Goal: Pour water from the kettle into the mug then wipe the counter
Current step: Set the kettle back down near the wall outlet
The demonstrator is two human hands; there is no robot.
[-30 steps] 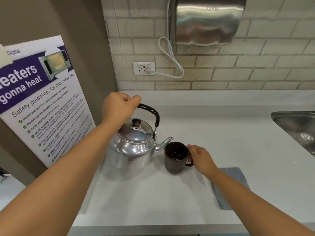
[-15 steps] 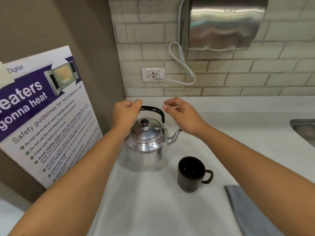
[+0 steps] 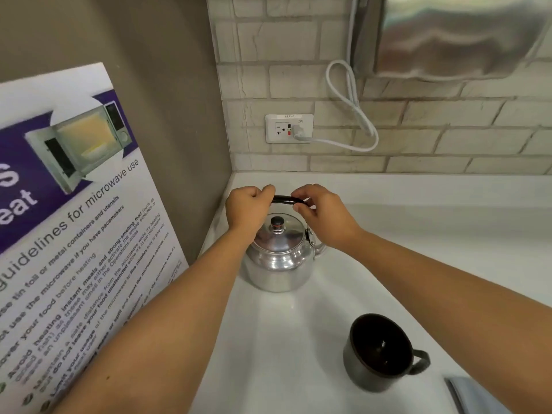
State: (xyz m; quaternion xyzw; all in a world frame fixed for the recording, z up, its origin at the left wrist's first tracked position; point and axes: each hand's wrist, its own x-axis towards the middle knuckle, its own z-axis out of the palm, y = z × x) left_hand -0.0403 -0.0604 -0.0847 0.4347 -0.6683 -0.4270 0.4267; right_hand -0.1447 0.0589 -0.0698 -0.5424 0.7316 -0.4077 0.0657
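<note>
Head view, taking it from the left edge: a microwave safety poster (image 3: 74,219) leans against the brown wall and fills the left side of the frame. Just right of it, in the back corner of the white counter (image 3: 448,249), stands the shiny metal kettle (image 3: 277,258), upright, lid on. The left hand (image 3: 246,209) is curled closed around the left end of the black kettle handle (image 3: 286,200). The right hand (image 3: 324,215) pinches the handle's right end between thumb and fingers, partly closed on it. Both arms reach in from the bottom of the frame.

Lower right, well apart from the kettle, the dark mug (image 3: 379,352) sits upright with its handle pointing right; something glints inside, but I cannot tell whether it holds water. At the bottom right corner a grey cloth (image 3: 466,395) lies on the counter just beside the mug.

To my eye the kettle is being lifted or set down with both hands. To do either well, I would keep the handle level so the lid stays seated. For a pour, I would bring the spout right over the mug's mouth before tipping, tilting slowly so nothing splashes toward the wall outlet (image 3: 289,128) behind. The cloth is close enough for the wipe.
</note>
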